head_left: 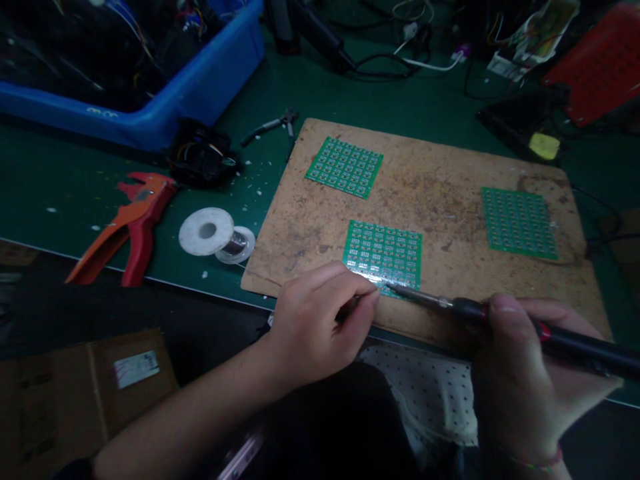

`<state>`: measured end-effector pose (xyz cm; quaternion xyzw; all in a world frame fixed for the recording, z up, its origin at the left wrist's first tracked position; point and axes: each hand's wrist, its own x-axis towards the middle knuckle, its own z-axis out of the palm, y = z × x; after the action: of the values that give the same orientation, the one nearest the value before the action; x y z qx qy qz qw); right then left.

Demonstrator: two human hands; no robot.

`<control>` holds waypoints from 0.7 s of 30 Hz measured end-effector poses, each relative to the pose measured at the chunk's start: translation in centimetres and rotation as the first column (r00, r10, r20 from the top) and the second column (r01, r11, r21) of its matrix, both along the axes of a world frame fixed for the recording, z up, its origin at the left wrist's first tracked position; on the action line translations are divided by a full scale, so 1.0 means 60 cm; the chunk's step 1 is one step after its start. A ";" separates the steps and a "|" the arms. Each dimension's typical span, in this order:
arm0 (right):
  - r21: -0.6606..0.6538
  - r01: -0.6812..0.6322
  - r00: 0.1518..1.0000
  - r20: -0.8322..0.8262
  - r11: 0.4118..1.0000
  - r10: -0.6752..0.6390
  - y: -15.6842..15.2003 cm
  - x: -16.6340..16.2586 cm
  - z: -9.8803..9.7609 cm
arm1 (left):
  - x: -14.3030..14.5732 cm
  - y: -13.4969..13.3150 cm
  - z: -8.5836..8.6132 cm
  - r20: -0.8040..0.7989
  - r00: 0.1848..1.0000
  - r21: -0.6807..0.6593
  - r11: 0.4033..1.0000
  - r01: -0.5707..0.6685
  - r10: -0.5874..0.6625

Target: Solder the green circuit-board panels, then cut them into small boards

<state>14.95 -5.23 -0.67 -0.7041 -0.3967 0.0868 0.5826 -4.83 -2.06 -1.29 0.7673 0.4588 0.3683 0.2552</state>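
Note:
My right hand [530, 373] is wrapped round a black soldering iron [467, 311] with red rings. Its metal tip reaches left to the near edge of a green circuit board panel [385, 250] covered in rows of small repeated patterns. Over that panel's lower left corner, my left hand [325, 317] is closed in a pinch, fingertips close to the iron's tip. Whatever lies between those fingers is too small or hidden to make out. A second green panel [345, 167] lies farther back on the brown board [425, 193], and a third panel [520, 223] lies to the right.
Left of the board are a white solder spool [206, 231], an orange-red hand tool [137, 223], a black coil-like bundle [203, 153] and small cutters [273, 125]. A blue crate [200, 87] stands behind. At right back sit an iron stand with yellow sponge [545, 145] and a red box [595, 67].

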 end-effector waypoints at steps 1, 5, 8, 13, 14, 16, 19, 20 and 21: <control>-0.008 -0.003 1.000 -0.005 1.000 0.003 -0.001 0.000 0.000 | -0.002 0.000 0.002 0.038 0.999 0.026 0.999 -0.025 0.024; -0.004 -0.023 1.000 0.001 1.000 0.023 -0.001 0.001 -0.001 | -0.014 0.003 0.010 0.097 0.989 0.093 0.989 -0.119 0.110; 0.047 0.000 1.000 -0.022 0.999 0.001 0.001 0.004 -0.001 | -0.028 0.003 0.011 0.071 0.990 0.096 0.987 -0.130 0.123; 0.075 0.060 0.991 -0.124 0.995 -0.051 0.002 0.008 -0.002 | -0.049 0.000 0.005 0.169 0.982 -0.019 0.997 -0.080 0.082; 0.065 0.052 0.992 -0.115 0.997 -0.044 0.002 0.008 -0.002 | -0.051 0.001 0.004 0.176 0.981 -0.055 0.996 -0.075 0.083; 0.046 0.042 0.996 -0.085 0.998 -0.038 0.002 0.008 -0.003 | -0.055 0.005 0.006 0.128 0.989 -0.112 0.992 -0.059 0.073; 0.044 0.055 0.996 -0.070 0.997 -0.052 0.001 0.008 -0.005 | -0.058 0.012 0.014 -0.003 1.000 -0.111 0.994 -0.009 0.008; 0.047 0.056 0.996 -0.073 0.997 -0.053 0.001 0.008 -0.005 | -0.058 0.013 0.016 -0.030 1.000 -0.097 0.995 0.000 -0.003; 0.049 0.057 0.996 -0.078 0.997 -0.053 0.001 0.009 -0.005 | -0.057 0.013 0.019 -0.035 0.999 -0.084 0.996 0.008 -0.011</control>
<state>15.46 -5.18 -1.00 -0.6959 -0.3564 0.0875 0.6173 -8.25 -1.31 -0.13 0.7644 0.4747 0.3340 0.2807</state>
